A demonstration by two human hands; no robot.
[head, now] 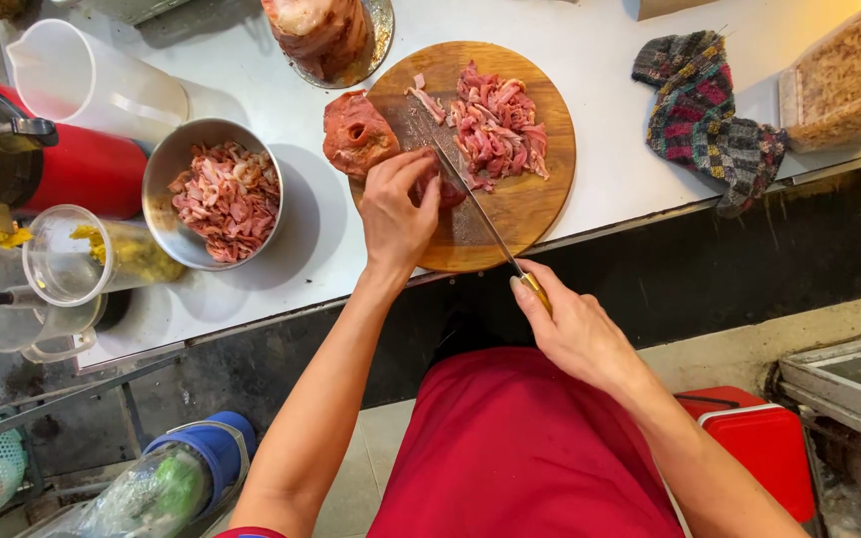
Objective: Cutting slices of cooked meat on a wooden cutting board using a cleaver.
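Lowest in the frame, the right hand (575, 329) is wrapped around the yellowish handle of a knife (480, 214), whose long blade runs up and left across the round wooden cutting board (530, 204); just above, at the centre of the frame, the left hand (396, 209) presses down with curled fingertips on a piece of raw meat (447, 191), mostly hidden beneath it, right beside the blade. The meat looks soft, wet and slippery, likely to slide under the edge, so it is best pinned from above with knuckles toward the blade and fingertips tucked back; a larger uncut chunk (356, 133) rests at the board's left rim, and a pile of cut strips (495, 125) lies on the upper right of the board. The board's near rim overhangs the front edge of the white counter (600, 60), so there is little margin there; left of it a metal bowl (213, 194) of sliced meat stands close; bare counter opens to the right, up to a knitted cloth (705, 115) in the upper right.
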